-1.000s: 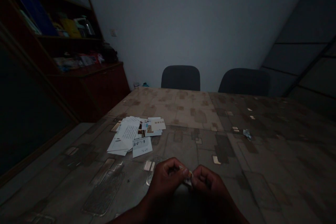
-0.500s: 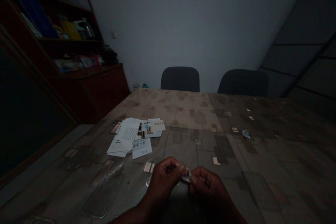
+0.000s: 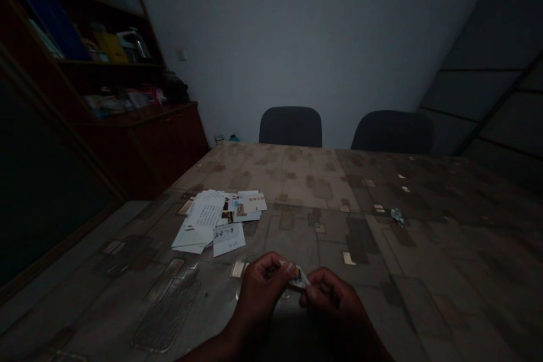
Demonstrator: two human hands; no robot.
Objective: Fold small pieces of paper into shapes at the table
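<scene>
Both hands meet over the near middle of the table, holding one small piece of printed paper (image 3: 298, 279) between them. My left hand (image 3: 266, 285) is closed, with its thumb pressing the paper's left part against the fingers. On the right side, my right hand (image 3: 330, 292) pinches the paper's edge between thumb and fingertips. The piece looks folded, pale with an orange and dark print; most of it is covered by the fingers. Beyond my left hand lies a loose pile of white printed cards (image 3: 207, 212), some with text and pictures, overlapping one another.
A patterned cloth covers the table (image 3: 297, 172). A small crumpled scrap (image 3: 397, 215) lies to the right. Two dark chairs (image 3: 291, 126) stand at the far edge, before a pale wall. At the left is a dark red cabinet (image 3: 169, 138) with filled shelves. The room is dim.
The paper's right edge now stands up as a pale pointed flap by my right fingertips. My hands have shifted only slightly, and the card pile lies as before.
</scene>
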